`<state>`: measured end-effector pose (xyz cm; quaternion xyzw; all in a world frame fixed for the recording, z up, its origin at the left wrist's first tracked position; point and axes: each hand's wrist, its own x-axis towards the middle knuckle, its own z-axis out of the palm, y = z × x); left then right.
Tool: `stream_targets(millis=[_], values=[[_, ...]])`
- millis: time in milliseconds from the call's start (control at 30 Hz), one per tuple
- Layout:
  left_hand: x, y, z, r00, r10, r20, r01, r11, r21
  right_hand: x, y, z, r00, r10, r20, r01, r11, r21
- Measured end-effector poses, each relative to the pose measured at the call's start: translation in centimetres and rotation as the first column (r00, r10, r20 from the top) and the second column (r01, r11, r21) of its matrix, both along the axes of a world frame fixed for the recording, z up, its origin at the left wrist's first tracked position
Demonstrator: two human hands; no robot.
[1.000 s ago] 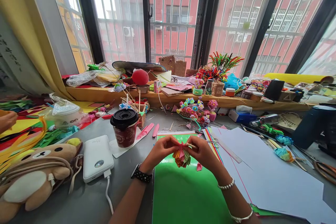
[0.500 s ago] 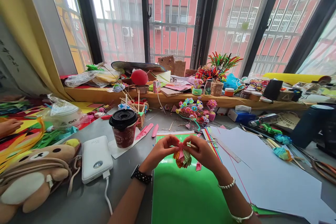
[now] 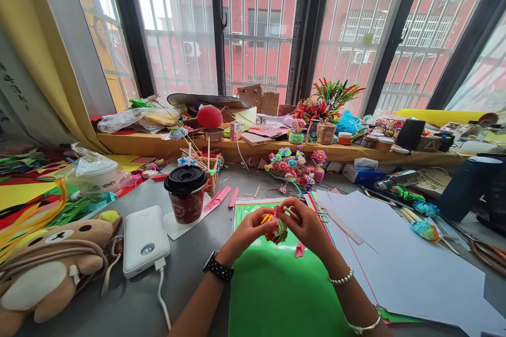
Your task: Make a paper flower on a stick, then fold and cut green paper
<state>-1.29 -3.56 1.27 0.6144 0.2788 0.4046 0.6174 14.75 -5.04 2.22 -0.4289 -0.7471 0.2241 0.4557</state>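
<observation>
Both hands hold a small folded paper flower (image 3: 280, 234) in pink, orange and pale green, above a glossy green mat (image 3: 288, 295). My left hand (image 3: 251, 227) is closed on its left side, thumb and fingers pinching it. From the right, my right hand (image 3: 303, 221) pinches the pink top of the flower between thumb and fingers. Part of the flower is hidden behind the fingers. Just below the right hand, a small folded pink paper piece (image 3: 299, 249) lies on the mat. More pink paper strips (image 3: 219, 198) lie beyond the left hand.
Left of the mat stand a lidded drink cup (image 3: 186, 195), a white power bank (image 3: 146, 241) with its cable and a plush bear (image 3: 59, 258). White paper sheets (image 3: 407, 253) and a ruler (image 3: 343, 225) lie to the right. Behind are pipe-cleaner flowers (image 3: 290, 166) and a tissue box (image 3: 363, 172).
My left hand has shifted slightly right and now covers more of the flower's left side. The flower has turned a little. Another person's hand at the far left has gone out of view.
</observation>
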Motion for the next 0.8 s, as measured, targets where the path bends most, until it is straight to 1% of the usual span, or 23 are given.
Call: stream_targets(millis=[100,167,233,267,367,433,500,633,700,800], values=[[0.1,0.1,-0.1,1.000,-0.004,-0.030,0.005,0.999,0.044,0.1,0.1,-0.1,0.999,-0.027,0.024,0.027,1.000,-0.003],[0.1,0.0,-0.2,0.999,-0.032,-0.027,0.034,0.997,0.069,0.2,0.3,-0.2,0.998,-0.053,0.022,0.053,0.999,-0.009],[0.1,0.0,-0.1,0.998,-0.054,-0.031,0.057,0.994,0.088,0.3,0.4,-0.2,0.999,-0.051,0.019,0.051,0.999,-0.017],[0.0,0.0,-0.1,0.999,-0.035,-0.038,0.039,0.994,0.102,0.3,0.4,-0.2,0.999,-0.039,0.022,0.040,0.999,-0.019],[-0.3,0.3,-0.1,0.994,0.109,-0.028,-0.103,0.984,0.147,0.3,0.3,-0.2,1.000,-0.006,0.031,0.007,1.000,-0.026],[-0.5,0.6,-0.3,0.985,0.173,-0.007,-0.169,0.970,0.175,0.1,0.2,-0.1,1.000,0.000,0.026,0.001,0.999,-0.033],[-0.7,0.8,-0.4,0.981,0.194,-0.018,-0.186,0.958,0.220,0.0,0.1,-0.1,1.000,0.008,0.027,-0.007,0.999,-0.038],[-0.9,0.9,-0.5,0.966,0.242,-0.095,-0.190,0.907,0.375,-0.1,0.0,-0.2,0.999,0.018,0.042,-0.016,0.999,-0.039],[-0.9,0.8,-0.4,0.962,0.251,-0.111,-0.188,0.898,0.399,-0.1,0.0,-0.2,0.998,0.025,0.049,-0.023,0.999,-0.036],[-0.9,0.6,-0.3,0.955,0.268,-0.127,-0.200,0.899,0.390,-0.1,0.0,-0.2,0.997,0.044,0.060,-0.042,0.999,-0.033]])
